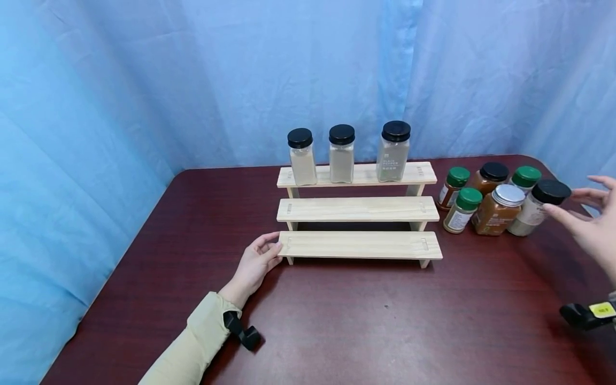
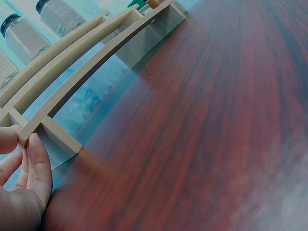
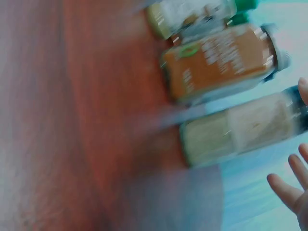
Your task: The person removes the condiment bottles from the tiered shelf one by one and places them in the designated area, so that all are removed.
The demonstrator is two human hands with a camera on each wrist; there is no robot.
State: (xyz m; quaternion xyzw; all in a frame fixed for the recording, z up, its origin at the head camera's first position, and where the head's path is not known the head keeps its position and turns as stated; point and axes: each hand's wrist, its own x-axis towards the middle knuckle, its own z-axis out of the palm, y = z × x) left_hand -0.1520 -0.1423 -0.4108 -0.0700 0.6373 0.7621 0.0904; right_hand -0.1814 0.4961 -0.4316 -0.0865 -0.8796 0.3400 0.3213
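A three-step wooden rack (image 1: 358, 209) stands on the dark red table (image 1: 385, 321). Three black-lidded glass jars (image 1: 342, 153) stand on its top step. My left hand (image 1: 257, 261) holds the left end of the lowest step (image 2: 45, 124), thumb above and fingers (image 2: 38, 166) below. My right hand (image 1: 589, 219) hovers open with spread fingers just right of a black-lidded jar of pale powder (image 1: 538, 206) (image 3: 240, 127), not touching it. Beside that jar stands a silver-lidded jar of brown spice (image 1: 498, 209) (image 3: 219, 62).
More jars with green and black lids (image 1: 462, 195) cluster right of the rack near the table's far right corner. Blue curtain (image 1: 192, 80) hangs behind and to the left. Bare tabletop lies in front of the rack.
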